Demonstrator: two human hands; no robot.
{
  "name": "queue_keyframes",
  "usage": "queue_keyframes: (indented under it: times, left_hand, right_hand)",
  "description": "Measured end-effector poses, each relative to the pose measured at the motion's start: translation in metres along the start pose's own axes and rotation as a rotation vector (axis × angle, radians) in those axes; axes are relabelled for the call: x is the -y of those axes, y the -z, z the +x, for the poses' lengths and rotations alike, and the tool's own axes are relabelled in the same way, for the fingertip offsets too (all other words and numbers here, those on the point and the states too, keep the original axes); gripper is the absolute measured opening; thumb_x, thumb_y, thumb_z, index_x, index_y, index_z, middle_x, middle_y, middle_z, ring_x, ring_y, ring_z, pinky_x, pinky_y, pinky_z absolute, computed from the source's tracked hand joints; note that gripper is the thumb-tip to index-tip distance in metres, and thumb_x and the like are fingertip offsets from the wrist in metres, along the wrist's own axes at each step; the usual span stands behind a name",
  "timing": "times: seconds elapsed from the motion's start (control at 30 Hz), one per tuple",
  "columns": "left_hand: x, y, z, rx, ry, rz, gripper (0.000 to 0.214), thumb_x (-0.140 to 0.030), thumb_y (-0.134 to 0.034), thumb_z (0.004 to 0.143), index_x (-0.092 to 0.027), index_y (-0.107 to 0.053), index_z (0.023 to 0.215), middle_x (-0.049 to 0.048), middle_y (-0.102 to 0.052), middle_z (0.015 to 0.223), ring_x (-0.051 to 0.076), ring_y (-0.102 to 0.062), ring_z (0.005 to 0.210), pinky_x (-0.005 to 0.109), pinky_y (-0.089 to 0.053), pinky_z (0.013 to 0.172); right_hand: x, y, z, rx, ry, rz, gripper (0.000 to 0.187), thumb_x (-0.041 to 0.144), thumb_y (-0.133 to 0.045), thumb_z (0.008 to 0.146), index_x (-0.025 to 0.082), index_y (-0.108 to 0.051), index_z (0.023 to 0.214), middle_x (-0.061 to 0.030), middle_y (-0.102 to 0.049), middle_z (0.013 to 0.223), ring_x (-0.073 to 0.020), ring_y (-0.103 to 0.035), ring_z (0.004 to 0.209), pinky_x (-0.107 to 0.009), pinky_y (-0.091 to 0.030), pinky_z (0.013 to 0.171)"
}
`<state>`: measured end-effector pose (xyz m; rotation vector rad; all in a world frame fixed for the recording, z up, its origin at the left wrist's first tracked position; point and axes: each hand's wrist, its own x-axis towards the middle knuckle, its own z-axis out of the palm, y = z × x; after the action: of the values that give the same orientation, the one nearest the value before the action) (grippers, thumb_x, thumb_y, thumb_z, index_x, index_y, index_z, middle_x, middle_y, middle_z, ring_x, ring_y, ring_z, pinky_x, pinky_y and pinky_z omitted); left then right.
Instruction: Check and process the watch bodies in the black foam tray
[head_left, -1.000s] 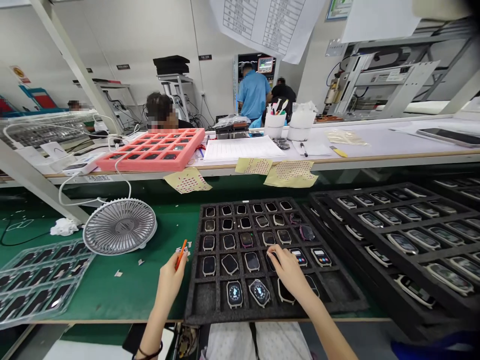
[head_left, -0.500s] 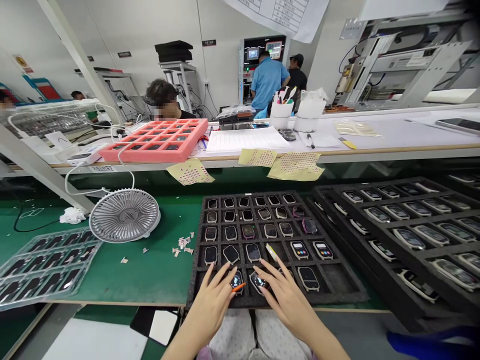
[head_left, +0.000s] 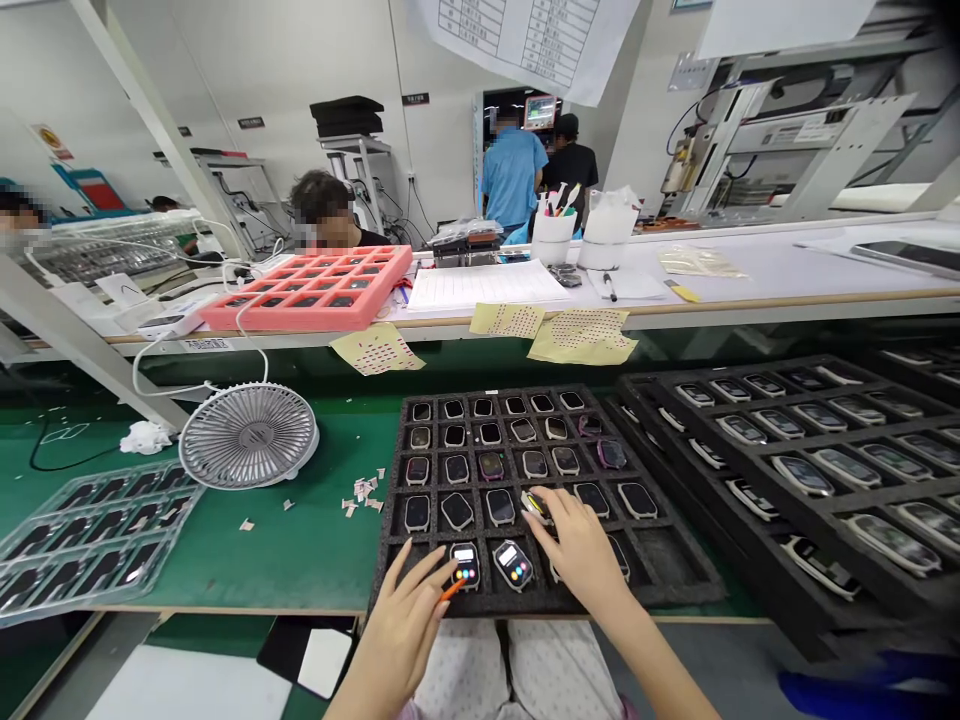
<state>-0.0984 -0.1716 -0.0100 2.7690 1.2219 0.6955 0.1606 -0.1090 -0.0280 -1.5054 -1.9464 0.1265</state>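
Note:
My left hand (head_left: pixel 409 612) is over the front left of a black foam tray (head_left: pixel 667 560), its thumb and finger closed on a thin orange stick (head_left: pixel 452 590). Its fingertips are beside a smartwatch (head_left: pixel 465 566) whose lit screen has coloured icons. A second lit smartwatch (head_left: pixel 514 565) lies tilted in the neighbouring pocket. My right hand (head_left: pixel 576 548) pinches a smartwatch with a yellow strip (head_left: pixel 535 505), turned on edge in the row behind. Under that hand, another watch is partly hidden. Dark-screened watches fill most other pockets.
More foam trays of watches (head_left: pixel 795 430) are stacked at right. A grey fan (head_left: pixel 249 436), small scraps (head_left: pixel 364 492) and a clear blister tray (head_left: pixel 90 540) are at left. Behind is a shelf with a pink foam tray (head_left: pixel 307 290); several people are beyond it.
My right hand has moved up and right to the edge-on watch. The two front watches switched from dials to icon screens; two watches behind at right went dark. My left hand shifted slightly left and down.

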Motion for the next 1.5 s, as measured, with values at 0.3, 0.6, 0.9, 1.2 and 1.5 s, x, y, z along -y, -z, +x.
queue_keyframes:
  times: [0.3, 0.6, 0.9, 1.2, 1.5]
  left_hand:
    - [-0.001, -0.004, 0.000, 0.025, 0.028, -0.028, 0.031, -0.012, -0.038, 0.094, -0.017, -0.051, 0.121, 0.0069, -0.064, 0.120, 0.021, -0.049, 0.124, 0.050, -0.034, 0.110]
    - [-0.005, -0.009, 0.014, -0.042, 0.061, -0.183, 0.031, -0.016, -0.036, 0.094, -0.020, -0.054, 0.119, 0.0065, -0.067, 0.109, 0.019, -0.061, 0.104, 0.039, -0.048, 0.098]
    - [-0.029, -0.020, 0.044, -0.002, 0.200, -0.638, 0.034, -0.028, -0.029, 0.098, -0.018, -0.061, 0.093, 0.0078, -0.066, 0.085, 0.018, -0.061, 0.079, 0.028, -0.047, 0.073]
    - [-0.048, -0.047, 0.108, 0.173, 0.483, -1.199, 0.049, -0.057, -0.037, 0.089, -0.014, -0.059, 0.081, -0.0081, -0.033, 0.050, 0.006, -0.029, 0.041, 0.019, -0.024, 0.042]
    - [-0.052, -0.048, 0.113, 0.178, 0.617, -1.349, 0.059, -0.076, -0.042, 0.074, -0.017, -0.049, 0.069, -0.0120, -0.029, 0.043, 0.003, -0.018, 0.030, 0.018, -0.014, 0.030]
  right_hand:
    - [-0.032, 0.006, 0.013, 0.008, -0.061, -0.216, 0.028, 0.024, -0.036, 0.092, 0.018, -0.063, 0.095, -0.0114, -0.065, 0.088, -0.0276, -0.059, 0.084, -0.038, -0.040, 0.071]
    - [-0.073, 0.014, 0.013, 0.002, -0.130, -0.396, 0.024, 0.024, -0.038, 0.091, 0.017, -0.060, 0.099, -0.0125, -0.063, 0.090, -0.0273, -0.060, 0.079, -0.036, -0.041, 0.064]
    - [-0.064, 0.009, 0.016, 0.045, -0.104, -0.166, 0.023, 0.026, -0.045, 0.089, 0.021, -0.064, 0.101, -0.0095, -0.069, 0.087, -0.0283, -0.059, 0.085, -0.039, -0.040, 0.072]
    - [-0.007, 0.029, 0.021, 0.042, -0.593, 1.410, 0.027, 0.044, -0.068, 0.076, 0.022, -0.060, 0.089, 0.0052, -0.050, 0.057, -0.0078, -0.039, 0.041, -0.019, -0.027, 0.038]
    - [0.026, 0.028, 0.021, 0.074, -0.612, 1.619, 0.029, 0.041, -0.070, 0.077, 0.019, -0.051, 0.071, 0.0089, -0.044, 0.046, -0.0028, -0.030, 0.032, -0.014, -0.027, 0.030]
